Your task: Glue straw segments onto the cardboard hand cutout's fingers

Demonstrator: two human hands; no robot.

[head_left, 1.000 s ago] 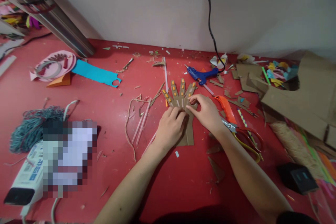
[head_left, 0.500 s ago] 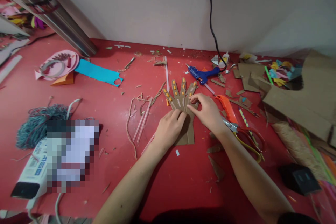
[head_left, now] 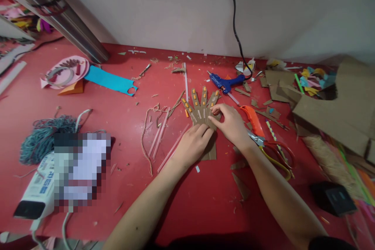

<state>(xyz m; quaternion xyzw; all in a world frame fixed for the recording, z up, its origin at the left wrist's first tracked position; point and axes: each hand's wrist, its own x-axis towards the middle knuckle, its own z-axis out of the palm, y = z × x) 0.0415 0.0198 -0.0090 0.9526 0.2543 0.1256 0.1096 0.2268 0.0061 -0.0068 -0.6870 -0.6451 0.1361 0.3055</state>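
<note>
A hand-shaped cardboard cutout (head_left: 209, 150) lies flat on the red table, its fingers dotted with short orange straw pieces. Pale clear straw pieces are stuck on its palm. My left hand (head_left: 197, 140) rests across the palm with fingers curled down and pressed together; what lies under the fingertips is hidden. At the rightmost cardboard finger, my right hand (head_left: 228, 121) has its thumb and forefinger bent, with a small gap between their tips. Nothing shows plainly in that gap. Clear straws (head_left: 159, 134) and brown twine (head_left: 142, 140) lie left of the cutout.
Beyond the cutout lies a blue glue gun (head_left: 224, 83) with a black cord. Scissors (head_left: 274, 150) and an orange-handled cutter (head_left: 254, 121) sit by my right forearm. Cardboard sheets (head_left: 331, 113) fill the right; a steel flask (head_left: 67, 23), teal yarn (head_left: 47, 136) and blue paper (head_left: 108, 80) are left.
My left hand has slid a little to the right over the cardboard palm, uncovering more of a straw at its left. My right hand has barely moved.
</note>
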